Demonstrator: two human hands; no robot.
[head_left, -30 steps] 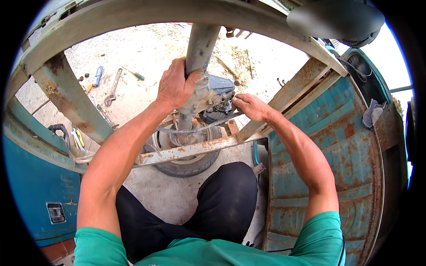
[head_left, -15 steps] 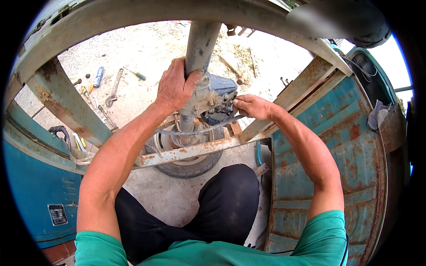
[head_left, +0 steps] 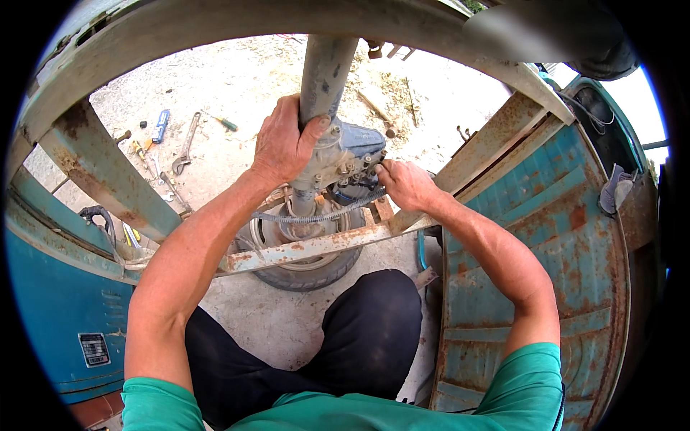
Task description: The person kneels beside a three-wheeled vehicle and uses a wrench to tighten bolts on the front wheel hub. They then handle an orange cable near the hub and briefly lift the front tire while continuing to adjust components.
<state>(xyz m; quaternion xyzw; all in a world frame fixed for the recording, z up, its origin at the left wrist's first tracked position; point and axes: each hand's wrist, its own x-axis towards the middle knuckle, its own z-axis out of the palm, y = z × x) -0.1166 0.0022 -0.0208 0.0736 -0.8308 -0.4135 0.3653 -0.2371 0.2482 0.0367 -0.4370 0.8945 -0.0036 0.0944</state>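
The left hand (head_left: 287, 142) is half curled around the grey tube (head_left: 328, 75) where it meets the gear housing (head_left: 359, 138), thumb across the front. That housing sits mid-scene, just beyond a rusty crossbar (head_left: 305, 248). At its right side, the right hand (head_left: 407, 184) has its fingers bunched by the bolts; I can't tell from here whether they pinch one. An adjustable wrench (head_left: 189, 142) lies off to the left.
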